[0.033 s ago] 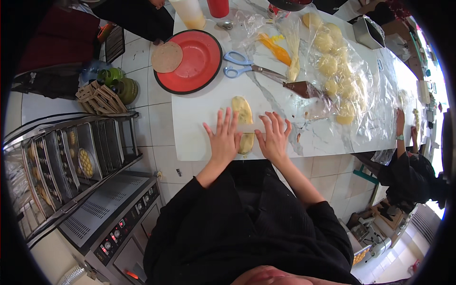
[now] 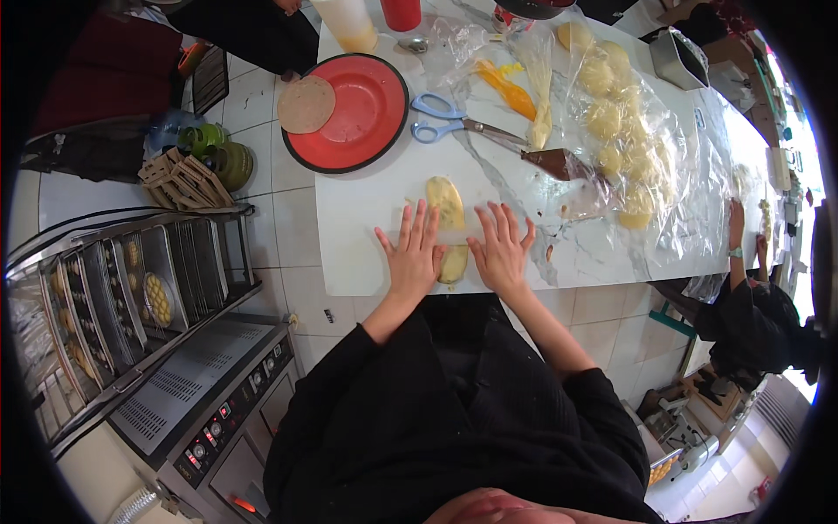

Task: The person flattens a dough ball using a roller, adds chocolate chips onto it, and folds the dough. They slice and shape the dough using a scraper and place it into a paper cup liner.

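A long, flattened strip of pale dough [image 2: 446, 199] with darker patches lies on the white marbled table in front of me. A short whitish roller, apparently a rolling pin [image 2: 452, 237], lies across the dough. My left hand [image 2: 412, 255] rests flat over the roller's left end, fingers stretched and spread. Over the right end lies my right hand [image 2: 502, 251], also flat with fingers apart. The roller's ends are hidden beneath my palms. The dough shows both beyond and nearer than the roller.
Beyond my hands are a red black-rimmed plate [image 2: 371, 109] with a brown disc [image 2: 306, 105], blue-handled scissors [image 2: 441, 120], an orange piping bag [image 2: 509, 90] and a brown-filled bag [image 2: 556, 163]. Plastic covers several dough balls [image 2: 635, 164]. A tray rack [image 2: 131, 293] and oven [image 2: 223, 393] stand left; another person works right.
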Motion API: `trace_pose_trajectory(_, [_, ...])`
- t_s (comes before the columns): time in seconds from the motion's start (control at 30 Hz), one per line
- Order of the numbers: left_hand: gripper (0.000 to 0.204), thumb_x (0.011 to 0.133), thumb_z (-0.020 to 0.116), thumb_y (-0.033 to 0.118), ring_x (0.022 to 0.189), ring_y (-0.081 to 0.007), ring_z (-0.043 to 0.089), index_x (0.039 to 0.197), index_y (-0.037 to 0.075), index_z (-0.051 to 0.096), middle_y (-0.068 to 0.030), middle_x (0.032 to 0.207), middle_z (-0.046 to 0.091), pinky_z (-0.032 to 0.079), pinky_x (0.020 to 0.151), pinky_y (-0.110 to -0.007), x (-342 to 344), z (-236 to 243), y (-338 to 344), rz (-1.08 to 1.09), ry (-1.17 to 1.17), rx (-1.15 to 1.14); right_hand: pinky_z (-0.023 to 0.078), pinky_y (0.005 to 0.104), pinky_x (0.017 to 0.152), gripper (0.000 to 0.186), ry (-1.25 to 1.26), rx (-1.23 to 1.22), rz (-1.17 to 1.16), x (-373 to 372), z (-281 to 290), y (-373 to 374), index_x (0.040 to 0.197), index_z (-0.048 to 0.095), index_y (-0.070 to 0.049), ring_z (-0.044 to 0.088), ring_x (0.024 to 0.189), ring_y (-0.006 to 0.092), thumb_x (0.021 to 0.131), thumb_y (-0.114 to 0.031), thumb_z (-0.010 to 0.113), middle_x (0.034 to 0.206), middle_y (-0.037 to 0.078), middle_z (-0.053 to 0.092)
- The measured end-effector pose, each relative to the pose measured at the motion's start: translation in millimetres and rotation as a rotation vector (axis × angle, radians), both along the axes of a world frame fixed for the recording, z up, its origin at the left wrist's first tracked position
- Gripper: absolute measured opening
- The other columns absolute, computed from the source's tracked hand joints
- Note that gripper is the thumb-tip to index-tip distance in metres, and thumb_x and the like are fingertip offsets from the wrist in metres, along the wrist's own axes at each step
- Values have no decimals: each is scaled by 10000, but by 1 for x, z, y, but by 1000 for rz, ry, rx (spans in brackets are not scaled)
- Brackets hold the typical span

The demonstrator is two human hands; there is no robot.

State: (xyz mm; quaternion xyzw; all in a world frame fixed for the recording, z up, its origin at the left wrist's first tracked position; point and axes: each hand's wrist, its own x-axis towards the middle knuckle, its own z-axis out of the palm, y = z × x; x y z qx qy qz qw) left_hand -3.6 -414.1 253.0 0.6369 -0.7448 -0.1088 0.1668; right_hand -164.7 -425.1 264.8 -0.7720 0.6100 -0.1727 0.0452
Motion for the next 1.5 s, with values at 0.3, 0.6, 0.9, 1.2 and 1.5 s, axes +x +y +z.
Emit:
trace_pose_trajectory(0.3, [475, 835, 422, 295, 1268, -284, 198, 1277, 138, 353, -75, 1374, 235, 68, 978, -572, 2, 14, -131, -22, -106, -218, 47, 574, 958, 423, 18, -114, -115, 5, 3, -119, 1146, 468, -114, 303, 1194, 220, 822, -384, 457, 1207, 62, 408])
trace_pose_trajectory(0.6, [201, 801, 460, 213, 931, -270, 455, 904, 48, 508, -119, 981, 500, 314, 835, -449, 9, 1, -93, 10, 39, 24, 198, 460, 845, 436, 67, -76, -118, 5, -7, -87, 1005, 476, -47, 372, 956, 242, 786, -424, 490, 1019, 95, 427])
trace_pose_trajectory(0.9, [190, 843, 411, 223, 481, -305, 536, 777, 71, 505, -108, 518, 529, 408, 432, -412, 3, 6, -141, 66, 18, -136, 327, 342, 645, 299, -130, -106, 17, -2, -4, -135, 642, 533, -81, 501, 622, 220, 836, -296, 461, 617, 43, 535])
trace_pose_trajectory(1.2, [166, 832, 444, 216, 648, -286, 548, 787, 61, 487, -125, 684, 558, 427, 554, -401, 8, 11, -26, -11, 116, 55, 335, 343, 637, 343, -119, 56, 115, -8, 3, -33, 586, 489, -83, 497, 581, 230, 829, -324, 469, 587, 51, 514])
trace_pose_trajectory(1.5, [362, 784, 522, 128, 917, -240, 503, 1140, 73, 492, -67, 1043, 535, 360, 830, -369, -1, 9, 63, -47, 92, -230, 311, 401, 827, 402, -8, -17, 204, -21, 2, 40, 1154, 461, -134, 431, 999, 239, 800, -320, 506, 1088, 90, 474])
